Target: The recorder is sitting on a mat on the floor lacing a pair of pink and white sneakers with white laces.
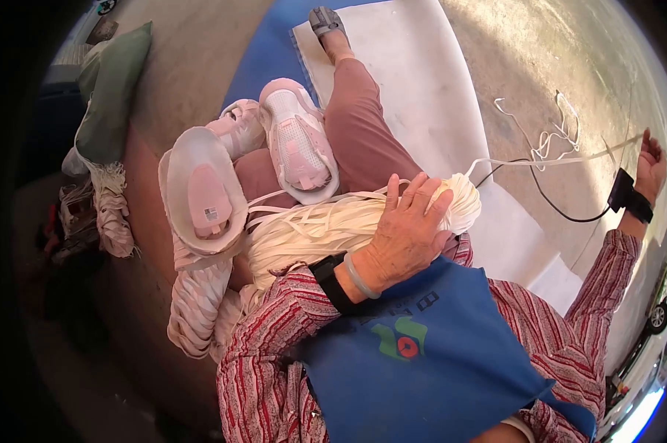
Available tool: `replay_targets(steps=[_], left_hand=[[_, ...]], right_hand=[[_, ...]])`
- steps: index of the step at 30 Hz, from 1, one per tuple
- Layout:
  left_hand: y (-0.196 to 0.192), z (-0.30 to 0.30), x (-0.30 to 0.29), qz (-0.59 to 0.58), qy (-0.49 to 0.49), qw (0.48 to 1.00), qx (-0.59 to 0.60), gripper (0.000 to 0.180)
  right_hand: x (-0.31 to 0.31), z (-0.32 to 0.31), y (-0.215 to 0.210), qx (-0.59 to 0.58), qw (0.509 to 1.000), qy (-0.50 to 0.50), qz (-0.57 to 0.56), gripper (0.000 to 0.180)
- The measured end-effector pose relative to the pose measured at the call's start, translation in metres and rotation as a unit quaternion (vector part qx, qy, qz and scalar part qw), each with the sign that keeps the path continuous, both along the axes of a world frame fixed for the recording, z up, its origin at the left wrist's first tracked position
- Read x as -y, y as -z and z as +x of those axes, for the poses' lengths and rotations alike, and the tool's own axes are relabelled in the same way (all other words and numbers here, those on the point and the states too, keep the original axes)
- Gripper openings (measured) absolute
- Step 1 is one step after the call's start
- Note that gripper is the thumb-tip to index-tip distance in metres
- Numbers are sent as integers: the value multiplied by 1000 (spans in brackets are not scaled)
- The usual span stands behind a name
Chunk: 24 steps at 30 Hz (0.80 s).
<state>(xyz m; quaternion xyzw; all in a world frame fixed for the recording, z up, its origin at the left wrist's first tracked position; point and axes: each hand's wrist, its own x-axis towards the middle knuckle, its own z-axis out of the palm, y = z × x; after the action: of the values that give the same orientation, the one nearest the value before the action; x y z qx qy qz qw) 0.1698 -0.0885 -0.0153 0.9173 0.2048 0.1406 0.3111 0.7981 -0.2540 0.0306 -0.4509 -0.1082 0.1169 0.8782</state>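
A thick bundle of cream shoelaces (311, 240) lies across my lap. My left hand (407, 232) rests on its right end, fingers spread and laid flat over the strands. From that end a single lace (548, 163) runs out to the right, pulled fairly straight. My right hand (650, 166) is stretched far out to the right, fingers closed at the lace's far end; the exact grip is small in view. Beyond the bundle sits a pink and white shoe (296, 136) on my thigh, with another pale pink shoe (239, 127) behind it.
At the left stands a shoe with a pink insole (206, 196), above pale bundled strips (198, 306). Loose white cord (559, 136) lies on the floor, and a black cable (551, 199) runs to my right wrist. A green cushion (119, 88) is farther left; white sheeting (415, 74) spreads ahead.
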Motion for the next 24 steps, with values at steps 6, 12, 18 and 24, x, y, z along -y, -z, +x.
replay_targets(steps=[6, 12, 18, 24], left_hand=[[-20, -44, -46, -523, -64, 850, 12, 42], [-74, -65, -77, -771, -143, 545, 296, 47], [-54, -132, -105, -708, -214, 548, 392, 41], [-90, -139, -84, -569, -245, 727, 297, 39]], right_hand=[[-200, -376, -23, 133, 839, -525, -46, 15], [-208, -524, -43, 192, 564, -802, -48, 8], [-203, -542, -1, 226, 542, -806, -67, 17], [-220, -536, 30, 472, 648, -566, -193, 34]])
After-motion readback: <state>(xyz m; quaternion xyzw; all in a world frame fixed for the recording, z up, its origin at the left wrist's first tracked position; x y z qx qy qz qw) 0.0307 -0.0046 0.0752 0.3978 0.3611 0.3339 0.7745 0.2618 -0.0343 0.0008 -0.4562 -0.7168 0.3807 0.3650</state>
